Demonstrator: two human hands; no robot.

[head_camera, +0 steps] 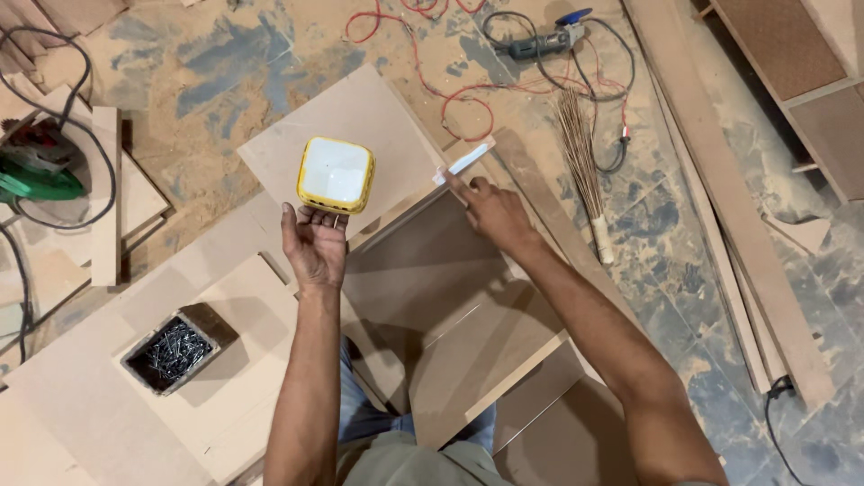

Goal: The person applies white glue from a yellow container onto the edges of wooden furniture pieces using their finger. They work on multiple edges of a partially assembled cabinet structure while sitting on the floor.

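Two bare hands are out over a stack of flat brown boards [423,270], smooth-faced, pale at the cut edges, lying on a dusty floor [225,63] streaked blue under the sawdust. Left hand [315,243] is palm up, fingers curled upward, and on those fingertips sits a squarish tub [336,174], white on the face toward us with a glossy yellow rim and rounded corners. So the grip there is loose and cupping, holding the tub from below, just above a tilted square board [378,126]. Left forearm runs straight up from the bottom of the view.

Right hand [490,211] reaches forward, arm angled in from the lower right, forefinger stretched out and the rest of the fingers folded. That fingertip touches or nearly touches a thin white strip [463,164] at the board's far edge; whether thumb and finger actually pinch it is hard to tell from here.

Around them: a small open box of dark nails [171,353] sits on a board to the left, a green power saw [36,171] at the far left, a grey power tool [544,40] with red cable [450,90] at the top, and a twig broom [583,171] lying just right of the right hand.
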